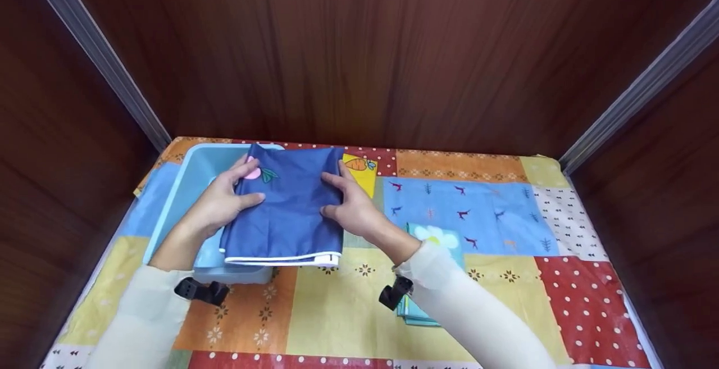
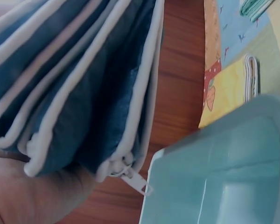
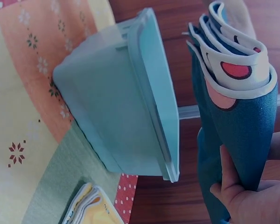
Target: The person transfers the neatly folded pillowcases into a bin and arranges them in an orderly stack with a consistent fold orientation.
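Observation:
A folded dark blue cloth (image 1: 292, 206) with white edging is held up between my two hands, partly over the light blue plastic bin (image 1: 180, 189). My left hand (image 1: 222, 197) grips its left side, near a pink and green print. On the right side, my right hand (image 1: 356, 203) holds it with thumb and fingers. The left wrist view shows several layers of the cloth (image 2: 98, 93) and a white zipper pull (image 2: 136, 181) at one corner. In the right wrist view, red and pink shapes show on the white and blue folded end (image 3: 235, 70).
Behind the blue cloth lies a folded yellow cloth (image 1: 362, 175) with a carrot print. A folded turquoise cloth (image 1: 438, 237) with a white flower lies partly under my right forearm. The patchwork tablecloth (image 1: 348, 313) covers the table, with brown wood panels (image 1: 359, 54) around it.

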Motion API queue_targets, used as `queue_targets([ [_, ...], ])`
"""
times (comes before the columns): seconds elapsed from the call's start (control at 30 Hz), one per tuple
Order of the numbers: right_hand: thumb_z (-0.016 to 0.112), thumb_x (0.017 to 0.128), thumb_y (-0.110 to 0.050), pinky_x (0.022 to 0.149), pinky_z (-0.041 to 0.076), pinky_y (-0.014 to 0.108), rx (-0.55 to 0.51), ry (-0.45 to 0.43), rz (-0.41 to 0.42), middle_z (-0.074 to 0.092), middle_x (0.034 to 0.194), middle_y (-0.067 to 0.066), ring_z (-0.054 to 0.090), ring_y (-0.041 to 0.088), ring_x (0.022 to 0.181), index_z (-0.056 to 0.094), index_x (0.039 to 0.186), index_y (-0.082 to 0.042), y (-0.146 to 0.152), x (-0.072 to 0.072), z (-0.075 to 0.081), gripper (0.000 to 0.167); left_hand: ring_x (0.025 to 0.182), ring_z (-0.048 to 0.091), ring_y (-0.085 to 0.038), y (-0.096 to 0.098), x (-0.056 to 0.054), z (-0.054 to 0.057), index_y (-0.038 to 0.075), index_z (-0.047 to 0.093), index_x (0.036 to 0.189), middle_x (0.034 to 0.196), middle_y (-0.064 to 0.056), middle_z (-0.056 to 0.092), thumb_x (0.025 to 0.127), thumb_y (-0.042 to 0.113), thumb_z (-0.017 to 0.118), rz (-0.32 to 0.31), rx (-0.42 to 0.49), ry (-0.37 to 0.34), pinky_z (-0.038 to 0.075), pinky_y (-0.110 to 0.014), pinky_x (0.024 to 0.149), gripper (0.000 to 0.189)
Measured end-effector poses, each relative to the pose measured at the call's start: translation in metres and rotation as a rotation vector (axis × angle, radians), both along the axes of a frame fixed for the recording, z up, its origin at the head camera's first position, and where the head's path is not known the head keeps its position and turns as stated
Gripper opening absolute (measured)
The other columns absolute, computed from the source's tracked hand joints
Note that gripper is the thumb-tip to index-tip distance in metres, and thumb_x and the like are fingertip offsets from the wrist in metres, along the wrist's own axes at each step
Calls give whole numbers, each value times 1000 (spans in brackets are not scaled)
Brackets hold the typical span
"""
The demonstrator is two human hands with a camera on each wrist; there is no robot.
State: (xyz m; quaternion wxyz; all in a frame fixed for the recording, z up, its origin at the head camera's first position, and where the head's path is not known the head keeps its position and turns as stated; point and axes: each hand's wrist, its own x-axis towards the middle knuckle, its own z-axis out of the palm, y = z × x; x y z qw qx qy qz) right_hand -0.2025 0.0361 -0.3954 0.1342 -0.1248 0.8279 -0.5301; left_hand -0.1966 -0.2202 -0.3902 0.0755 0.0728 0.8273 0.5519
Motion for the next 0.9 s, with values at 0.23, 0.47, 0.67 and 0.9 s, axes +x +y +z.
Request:
queue_targets([
  [0.23,62,93,4,117,35,40,-10,-5,11,8,171,7,20,29,154,46,152,-3,-13,-3,-7,61,155,-1,-37,-15,-2,-7,-12,26,155,168,-24,2,96,-7,59,0,-9,-3,7,-50,125,68],
  [0.47,61,94,4,119,31,39,-17,-11,12,10,171,8,19,29,154,47,152,-4,-24,-6,-14,60,155,-2,-38,-29,-5,-11,-10,26,156,169,-22,2,98,-6,57,-2,-13,-7,6,-51,124,66],
  [0.67,61,93,7,120,29,37,-45,-16,12,11,171,10,19,29,154,48,151,-2,-34,-11,-23,60,155,-2,-38,-41,-7,-16,-9,25,156,169,-22,2,99,-5,56,-12,-22,1,5,-52,124,65],
  [0.9,59,95,6,118,33,38,-62,-46,4,10,171,6,20,28,154,47,151,-4,-45,-13,-30,59,155,-5,-39,-50,-7,-24,-8,24,157,169,-21,0,99,-5,56,-5,-20,-25,3,-55,124,66],
])
